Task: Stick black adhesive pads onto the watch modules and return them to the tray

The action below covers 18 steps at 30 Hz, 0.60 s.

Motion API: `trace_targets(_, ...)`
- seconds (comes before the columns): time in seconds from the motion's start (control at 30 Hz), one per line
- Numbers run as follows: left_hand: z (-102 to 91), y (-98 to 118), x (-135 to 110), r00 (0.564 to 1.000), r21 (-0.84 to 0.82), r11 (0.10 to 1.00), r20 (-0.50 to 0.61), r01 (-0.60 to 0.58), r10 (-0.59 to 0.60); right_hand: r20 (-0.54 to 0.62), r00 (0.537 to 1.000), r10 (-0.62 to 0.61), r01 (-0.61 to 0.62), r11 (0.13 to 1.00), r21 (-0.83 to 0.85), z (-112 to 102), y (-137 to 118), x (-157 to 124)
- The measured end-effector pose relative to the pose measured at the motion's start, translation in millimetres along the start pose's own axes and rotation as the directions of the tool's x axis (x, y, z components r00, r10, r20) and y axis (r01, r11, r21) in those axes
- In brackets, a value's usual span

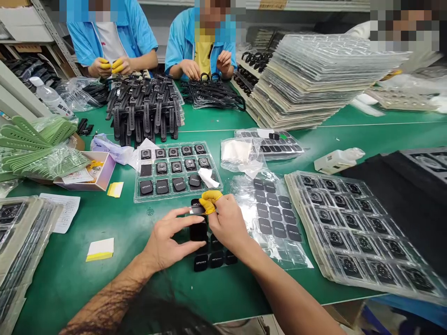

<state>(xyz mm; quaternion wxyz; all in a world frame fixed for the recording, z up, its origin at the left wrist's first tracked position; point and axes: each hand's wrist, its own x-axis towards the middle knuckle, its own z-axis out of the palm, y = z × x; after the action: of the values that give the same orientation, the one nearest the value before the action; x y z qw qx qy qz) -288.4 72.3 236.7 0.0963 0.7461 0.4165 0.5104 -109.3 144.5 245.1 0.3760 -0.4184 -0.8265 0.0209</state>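
My left hand [165, 237] is closed around the edges of a black square watch body [198, 231], between its thumb and a finger. Yellow finger cots cover fingertips of my right hand [225, 216], which pinches a small dark film [197, 210] just above the watch body. The left index fingertip meets the film's pale left end. Beneath both hands lies a sheet of black square stickers [217, 258] with white lettering, partly covered by them. Beyond it is a clear blister tray [178, 194] of watch bodies, some with square stickers on top and a crumpled white scrap on one.
A plastic sheet of black squares [275, 213] lies right of my hands, beside stacked watch trays [296, 186]. A tall stack of trays [307, 83], a white bottle [338, 160] and piled black straps [145, 107] stand farther back. Two co-workers in blue [146, 35] sit opposite.
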Motion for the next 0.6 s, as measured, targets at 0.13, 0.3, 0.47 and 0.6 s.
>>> trace_targets(0.13, 3.5, 3.1, -3.6, 0.991, -0.09, 0.988, 0.039, 0.129, -0.126, 0.025, 0.997, -0.068, 0.07, 0.994, -0.085, 0.0, 0.6, -0.3)
trace_targets(0.3, 8.1, 5.8, -7.1, 0.955, -0.173, 0.94, 0.073, 0.295, -0.286, -0.051, 0.996, -0.077, 0.072, 0.992, -0.102, 3.6, -2.6, -1.4)
trace_targets(0.47, 9.9, 5.6, -7.2, 0.938, -0.171, 0.922, 0.078, 0.347, -0.338, -0.164, 0.98, 0.115, -0.075, 0.97, 0.231, -8.8, -8.8, 7.1)
trace_targets(0.6, 10.8, -0.6, -6.0, 0.888, -0.168, 0.872, 0.073, 0.459, -0.453, 0.235, 0.927, 0.293, -0.373, 0.642, 0.67, -30.2, -6.8, 15.3)
